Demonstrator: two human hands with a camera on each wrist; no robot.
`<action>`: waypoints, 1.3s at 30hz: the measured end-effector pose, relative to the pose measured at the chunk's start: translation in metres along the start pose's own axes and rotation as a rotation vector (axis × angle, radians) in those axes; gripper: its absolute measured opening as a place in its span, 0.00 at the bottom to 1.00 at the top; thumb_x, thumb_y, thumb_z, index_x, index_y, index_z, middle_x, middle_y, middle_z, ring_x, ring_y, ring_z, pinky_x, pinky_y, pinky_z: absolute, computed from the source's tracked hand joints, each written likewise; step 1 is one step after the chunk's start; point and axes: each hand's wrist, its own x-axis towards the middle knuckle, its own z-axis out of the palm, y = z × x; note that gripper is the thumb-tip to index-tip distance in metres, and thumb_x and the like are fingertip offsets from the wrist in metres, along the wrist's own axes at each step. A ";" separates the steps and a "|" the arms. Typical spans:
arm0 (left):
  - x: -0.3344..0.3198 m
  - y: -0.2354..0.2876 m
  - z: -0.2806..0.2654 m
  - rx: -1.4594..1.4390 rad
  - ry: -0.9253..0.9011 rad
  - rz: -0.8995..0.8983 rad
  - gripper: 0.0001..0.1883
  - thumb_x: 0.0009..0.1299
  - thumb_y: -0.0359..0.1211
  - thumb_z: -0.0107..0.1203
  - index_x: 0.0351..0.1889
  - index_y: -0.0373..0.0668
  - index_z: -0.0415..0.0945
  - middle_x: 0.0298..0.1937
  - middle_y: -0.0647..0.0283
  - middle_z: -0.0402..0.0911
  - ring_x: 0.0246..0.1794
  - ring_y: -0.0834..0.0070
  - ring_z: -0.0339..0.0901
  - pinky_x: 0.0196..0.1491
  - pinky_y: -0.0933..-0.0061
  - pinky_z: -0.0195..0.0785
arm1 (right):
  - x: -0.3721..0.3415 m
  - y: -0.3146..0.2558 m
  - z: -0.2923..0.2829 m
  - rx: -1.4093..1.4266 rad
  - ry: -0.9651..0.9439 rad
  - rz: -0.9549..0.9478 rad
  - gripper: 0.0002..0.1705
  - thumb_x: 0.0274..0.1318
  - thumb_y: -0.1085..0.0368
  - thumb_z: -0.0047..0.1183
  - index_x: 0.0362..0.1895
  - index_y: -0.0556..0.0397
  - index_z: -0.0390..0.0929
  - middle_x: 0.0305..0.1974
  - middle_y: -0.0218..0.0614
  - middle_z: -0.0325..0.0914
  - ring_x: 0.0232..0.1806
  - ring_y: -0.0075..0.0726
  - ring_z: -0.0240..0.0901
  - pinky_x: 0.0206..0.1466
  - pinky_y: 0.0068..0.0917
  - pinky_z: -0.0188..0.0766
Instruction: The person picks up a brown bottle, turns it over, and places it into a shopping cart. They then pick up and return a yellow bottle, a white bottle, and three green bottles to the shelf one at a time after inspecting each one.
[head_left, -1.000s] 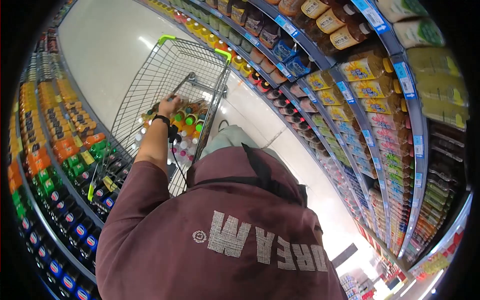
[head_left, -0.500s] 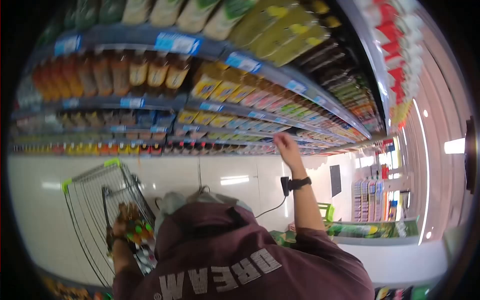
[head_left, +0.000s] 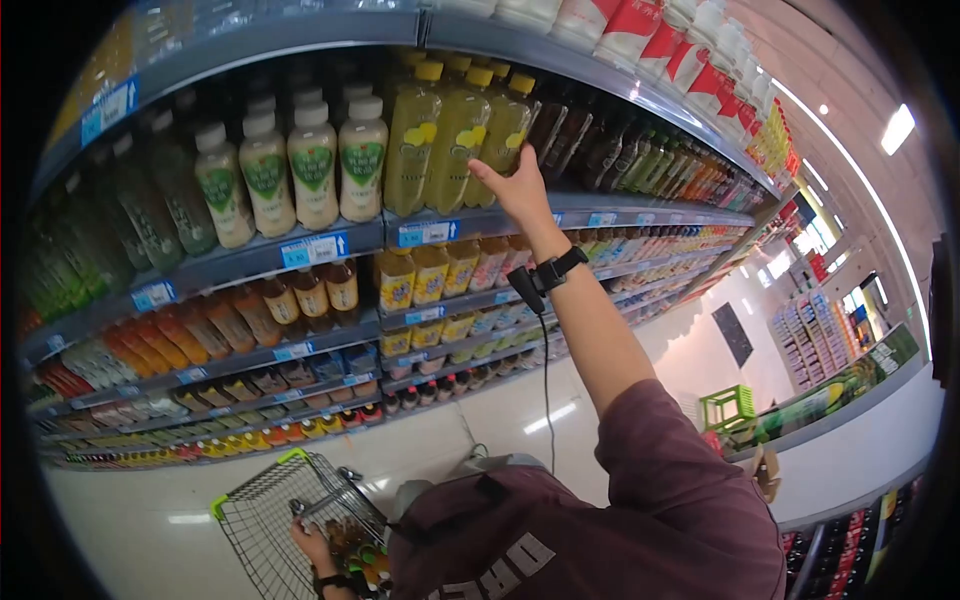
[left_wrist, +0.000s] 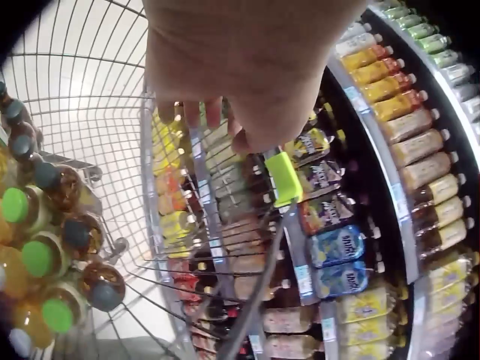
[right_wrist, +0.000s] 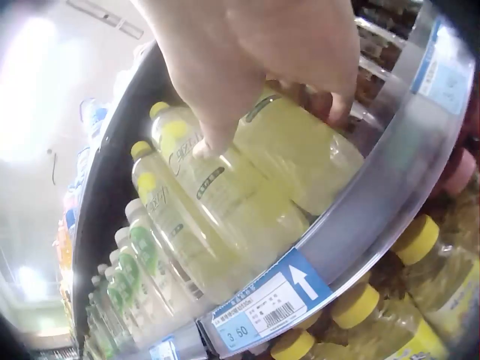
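Note:
In the head view, my right hand [head_left: 515, 185] reaches onto an upper shelf and grips the rightmost front bottle of yellow lemon drink [head_left: 505, 130]. The right wrist view shows the thumb on one side of that bottle [right_wrist: 292, 150], with fingers bent around its far side, partly hidden. Two similar lemon drink bottles [right_wrist: 225, 187] stand close beside it. My left hand [head_left: 312, 545] is low over the wire shopping cart [head_left: 255, 510]. In the left wrist view its fingers hang loosely bent, nothing showing between them, with capped drink bottles [left_wrist: 45, 255] in the cart beside it.
White-capped milk drink bottles [head_left: 315, 165] stand left of the lemon drinks, dark bottles [head_left: 560, 125] to their right. A price-tagged shelf edge [right_wrist: 367, 247] runs below. Yellow-capped bottles [head_left: 430, 275] fill the lower shelf. A green crate [head_left: 728, 408] is at the right.
The head view has swung from the cart up to the shelves. My right hand has come into view and moved up to the lemon drink bottles. The left hand remains over the cart.

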 end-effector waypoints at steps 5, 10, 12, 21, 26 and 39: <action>-0.006 0.054 -0.013 -0.251 0.030 0.050 0.21 0.69 0.22 0.55 0.61 0.37 0.71 0.57 0.56 0.73 0.59 0.66 0.71 0.63 0.65 0.66 | -0.020 -0.006 -0.018 0.161 0.025 0.007 0.35 0.57 0.60 0.72 0.63 0.63 0.71 0.55 0.45 0.82 0.55 0.39 0.80 0.59 0.33 0.75; -0.034 0.219 -0.064 -0.429 -0.065 0.182 0.17 0.77 0.26 0.54 0.63 0.38 0.70 0.56 0.59 0.74 0.55 0.72 0.73 0.58 0.71 0.70 | -0.098 -0.027 -0.026 0.432 0.198 -0.097 0.32 0.64 0.66 0.65 0.67 0.56 0.65 0.60 0.40 0.74 0.62 0.37 0.73 0.64 0.34 0.70; -0.034 0.255 -0.071 -0.475 -0.179 0.263 0.18 0.77 0.27 0.55 0.63 0.38 0.70 0.56 0.60 0.74 0.55 0.72 0.74 0.59 0.71 0.70 | -0.146 -0.044 -0.034 0.522 -0.034 0.034 0.34 0.69 0.64 0.58 0.72 0.58 0.58 0.64 0.40 0.70 0.65 0.36 0.68 0.68 0.35 0.65; -0.082 0.422 -0.040 -0.868 -0.787 0.376 0.38 0.74 0.46 0.62 0.75 0.39 0.57 0.70 0.54 0.66 0.67 0.62 0.71 0.68 0.57 0.68 | -0.291 -0.096 -0.023 1.386 -0.778 1.052 0.39 0.73 0.37 0.43 0.73 0.52 0.63 0.55 0.49 0.78 0.53 0.45 0.80 0.55 0.43 0.80; -0.099 0.477 -0.018 -1.555 -1.172 -0.093 0.57 0.61 0.70 0.62 0.80 0.46 0.52 0.80 0.50 0.58 0.79 0.51 0.57 0.75 0.44 0.60 | -0.278 -0.107 -0.026 1.598 -1.285 1.537 0.39 0.75 0.32 0.30 0.65 0.53 0.71 0.46 0.65 0.81 0.33 0.50 0.86 0.37 0.41 0.87; -0.160 0.485 0.003 -1.608 -0.386 -0.516 0.20 0.77 0.49 0.53 0.51 0.40 0.73 0.46 0.60 0.81 0.54 0.63 0.78 0.65 0.53 0.69 | -0.270 -0.016 -0.076 0.928 -1.335 1.036 0.36 0.72 0.41 0.51 0.70 0.54 0.67 0.57 0.43 0.79 0.47 0.31 0.84 0.45 0.28 0.80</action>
